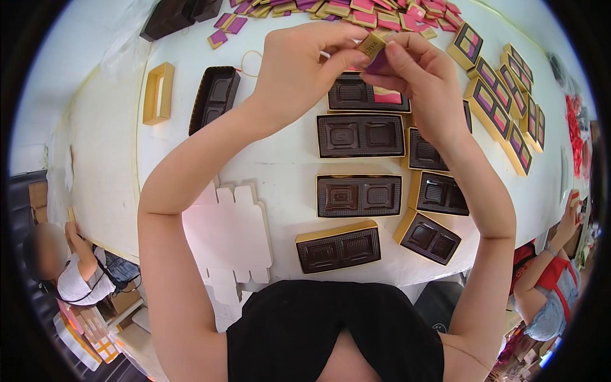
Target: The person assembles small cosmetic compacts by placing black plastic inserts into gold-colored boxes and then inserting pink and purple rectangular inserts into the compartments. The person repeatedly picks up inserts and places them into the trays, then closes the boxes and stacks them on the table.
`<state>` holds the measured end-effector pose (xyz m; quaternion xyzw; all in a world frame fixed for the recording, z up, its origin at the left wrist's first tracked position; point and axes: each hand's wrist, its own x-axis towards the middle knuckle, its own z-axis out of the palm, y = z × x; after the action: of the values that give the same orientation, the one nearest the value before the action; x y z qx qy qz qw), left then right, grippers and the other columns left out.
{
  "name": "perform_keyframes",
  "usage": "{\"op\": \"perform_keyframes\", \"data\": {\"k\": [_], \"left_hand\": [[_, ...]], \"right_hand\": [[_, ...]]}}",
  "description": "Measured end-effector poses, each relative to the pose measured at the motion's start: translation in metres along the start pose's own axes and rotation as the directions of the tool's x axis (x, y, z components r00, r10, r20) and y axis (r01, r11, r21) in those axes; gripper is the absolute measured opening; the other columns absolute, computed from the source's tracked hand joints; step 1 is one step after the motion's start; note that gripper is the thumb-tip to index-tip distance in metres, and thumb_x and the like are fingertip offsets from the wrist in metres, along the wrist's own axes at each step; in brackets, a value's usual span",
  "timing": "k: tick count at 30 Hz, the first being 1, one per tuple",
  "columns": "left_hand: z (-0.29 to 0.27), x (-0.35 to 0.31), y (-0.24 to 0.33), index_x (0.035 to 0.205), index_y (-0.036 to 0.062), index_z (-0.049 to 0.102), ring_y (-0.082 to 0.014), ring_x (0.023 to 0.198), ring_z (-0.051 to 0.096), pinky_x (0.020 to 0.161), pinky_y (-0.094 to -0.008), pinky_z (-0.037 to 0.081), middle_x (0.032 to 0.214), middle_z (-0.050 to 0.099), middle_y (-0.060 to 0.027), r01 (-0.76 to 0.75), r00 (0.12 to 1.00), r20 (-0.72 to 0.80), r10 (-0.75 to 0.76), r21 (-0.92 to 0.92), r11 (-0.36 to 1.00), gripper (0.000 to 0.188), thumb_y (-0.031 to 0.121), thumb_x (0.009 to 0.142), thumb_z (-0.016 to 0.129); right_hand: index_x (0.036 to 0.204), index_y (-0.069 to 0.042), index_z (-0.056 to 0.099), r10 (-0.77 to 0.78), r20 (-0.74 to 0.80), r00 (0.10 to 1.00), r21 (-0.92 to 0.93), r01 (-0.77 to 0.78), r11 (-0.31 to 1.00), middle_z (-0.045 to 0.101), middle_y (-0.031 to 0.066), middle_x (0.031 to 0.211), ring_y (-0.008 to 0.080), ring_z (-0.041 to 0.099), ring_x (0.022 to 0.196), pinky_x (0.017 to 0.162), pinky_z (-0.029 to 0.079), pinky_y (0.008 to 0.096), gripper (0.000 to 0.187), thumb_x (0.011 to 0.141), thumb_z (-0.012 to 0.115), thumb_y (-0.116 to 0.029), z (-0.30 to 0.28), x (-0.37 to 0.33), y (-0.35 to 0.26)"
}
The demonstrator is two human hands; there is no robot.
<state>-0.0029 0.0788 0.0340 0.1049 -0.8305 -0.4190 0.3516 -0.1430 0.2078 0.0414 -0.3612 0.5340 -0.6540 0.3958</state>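
Above the far part of the table, my left hand (302, 67) pinches a small flat square packet (371, 46) in gold and purple wrapping. The fingers of my right hand (428, 79) close on the same packet from the other side, next to its purple part. Whether it is one packet or two overlapping cannot be made out. Just below my hands is a gold box with a dark brown two-well tray (350, 92), and a pink and gold packet (388, 95) lies in its right well.
Several more boxes with brown trays (359, 195) stand nearer me. Filled boxes (491, 92) are grouped at right, loose pink, purple and gold packets (388, 21) heaped at back. At left are a gold frame (158, 93), brown tray (214, 99) and white card blanks (229, 232). People stand at both sides.
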Motion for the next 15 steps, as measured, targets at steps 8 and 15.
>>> {"op": "perform_keyframes", "data": {"k": [8, 15], "left_hand": [[-0.004, -0.014, -0.019, 0.098, 0.0089, 0.076, -0.021, 0.074, 0.063, 0.067, -0.0322, 0.05, 0.089, 0.066, -0.0065, -0.226, 0.942, 0.328, 0.074, 0.455, 0.861, 0.016, 0.008, 0.082, 0.073], [-0.009, -0.003, -0.035, 0.104, 0.013, 0.074, -0.0213, 0.094, 0.06, 0.078, -0.0345, 0.049, 0.115, 0.059, -0.0054, -0.063, 0.954, 0.293, -0.061, 0.397, 0.916, 0.025, 0.005, 0.081, 0.073]], "right_hand": [[0.122, -0.002, 0.058, -0.267, 0.398, 0.878, -0.794, 0.475, 0.379, 0.061, 0.0147, 0.127, 0.0336, 0.06, 0.116, 0.096, 0.05, 0.0423, 0.034, 0.088, 0.062, -0.004, -0.034, -0.025, 0.01], [0.129, -0.007, 0.056, -0.112, 0.627, 0.771, -0.772, 0.634, 0.047, 0.052, 0.0074, 0.139, 0.0263, 0.045, 0.134, 0.11, 0.039, 0.0478, 0.046, 0.085, 0.068, -0.017, -0.027, -0.039, 0.021]]}}
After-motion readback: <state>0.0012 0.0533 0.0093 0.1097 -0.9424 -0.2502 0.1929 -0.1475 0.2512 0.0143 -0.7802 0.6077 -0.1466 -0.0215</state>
